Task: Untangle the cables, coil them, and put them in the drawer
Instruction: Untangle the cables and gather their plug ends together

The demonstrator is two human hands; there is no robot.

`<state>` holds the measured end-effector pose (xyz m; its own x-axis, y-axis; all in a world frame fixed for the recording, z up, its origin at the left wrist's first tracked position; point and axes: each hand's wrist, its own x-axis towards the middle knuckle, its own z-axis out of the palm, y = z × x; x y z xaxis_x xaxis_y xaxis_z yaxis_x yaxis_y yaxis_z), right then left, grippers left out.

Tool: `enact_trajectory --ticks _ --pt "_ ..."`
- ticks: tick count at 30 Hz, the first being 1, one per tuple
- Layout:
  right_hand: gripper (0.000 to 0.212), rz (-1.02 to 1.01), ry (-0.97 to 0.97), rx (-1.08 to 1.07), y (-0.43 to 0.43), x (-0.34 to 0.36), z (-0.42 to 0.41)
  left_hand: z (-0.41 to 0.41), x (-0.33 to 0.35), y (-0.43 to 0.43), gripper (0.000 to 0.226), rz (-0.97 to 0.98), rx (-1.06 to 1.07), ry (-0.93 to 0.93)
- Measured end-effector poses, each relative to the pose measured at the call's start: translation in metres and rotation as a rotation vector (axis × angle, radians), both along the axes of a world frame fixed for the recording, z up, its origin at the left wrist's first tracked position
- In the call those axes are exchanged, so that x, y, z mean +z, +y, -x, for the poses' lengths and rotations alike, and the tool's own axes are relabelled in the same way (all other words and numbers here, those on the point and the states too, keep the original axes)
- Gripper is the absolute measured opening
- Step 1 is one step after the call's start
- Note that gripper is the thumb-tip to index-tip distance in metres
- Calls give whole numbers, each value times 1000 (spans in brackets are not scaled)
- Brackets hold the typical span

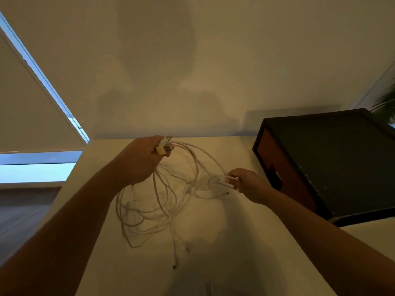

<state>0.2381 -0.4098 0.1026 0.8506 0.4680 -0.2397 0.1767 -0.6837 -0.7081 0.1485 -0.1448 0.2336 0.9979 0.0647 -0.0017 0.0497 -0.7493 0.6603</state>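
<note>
A tangle of white cables [162,201] hangs in loops above the pale table [245,248]. My left hand [136,161] is raised over the table's far side and grips several cable ends, with a white plug [163,149] sticking out of the fist. My right hand [243,182] is lower and to the right, and pinches other white cable ends [229,180]. Loose ends with connectors [175,264] trail down onto the table. The drawer unit [333,163], a dark box with a brown drawer front [284,178], stands at the right, close to my right hand.
A plain wall rises behind the table. A window with a roller blind [32,107] is at the left, with dark floor [21,216] beyond the table's left edge. Green plant leaves [384,107] show at the far right behind the box.
</note>
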Motion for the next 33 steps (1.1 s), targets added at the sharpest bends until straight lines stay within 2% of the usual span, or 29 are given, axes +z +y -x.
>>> enact_trajectory --ticks 2,6,10,12,15,17,19,21,22,23,25,26,27,29,31,33 --pt "17 -58 67 -54 -2 1 3 1 0 1 25 4 17 2" --pt "34 63 69 36 -9 -2 10 0 -4 2 17 40 45 -31" --pt "34 304 -51 37 -7 -10 13 2 -7 0 27 74 26 -115" --pt "35 324 -51 -24 -6 -16 15 3 -3 -2 28 112 39 -143" --pt "27 225 84 -110 -7 -27 14 5 5 -6 25 139 17 -163" --pt "35 142 74 -150 -6 -26 13 7 6 -6 20 126 -18 -143" --pt "41 -108 -23 -263 3 -10 15 8 4 -4 31 107 -44 -132" --pt "36 -392 -124 -296 15 18 20 9 1 -5 42 86 -69 -130" --pt "36 -483 -153 -240 23 35 25 10 -1 -6 45 71 -76 -125" --pt "46 -506 -176 -139 32 50 29 9 -4 -8 47 60 -84 -121" --pt "73 -354 -262 90 48 71 36 9 -7 -11 48 58 -101 -125" --pt "72 -254 -337 171 55 73 36 9 -8 -12 45 61 -104 -133" --pt "57 -207 -387 226 60 72 35 9 -7 -12 41 70 -108 -149" --pt "14 -224 -341 234 61 68 36 9 -5 -8 34 88 -107 -172" --pt "14 -204 -356 222 54 60 37 9 -1 1 19 98 -87 -179" --pt "18 -111 -426 274 45 56 40 10 3 11 23 108 -57 -184"
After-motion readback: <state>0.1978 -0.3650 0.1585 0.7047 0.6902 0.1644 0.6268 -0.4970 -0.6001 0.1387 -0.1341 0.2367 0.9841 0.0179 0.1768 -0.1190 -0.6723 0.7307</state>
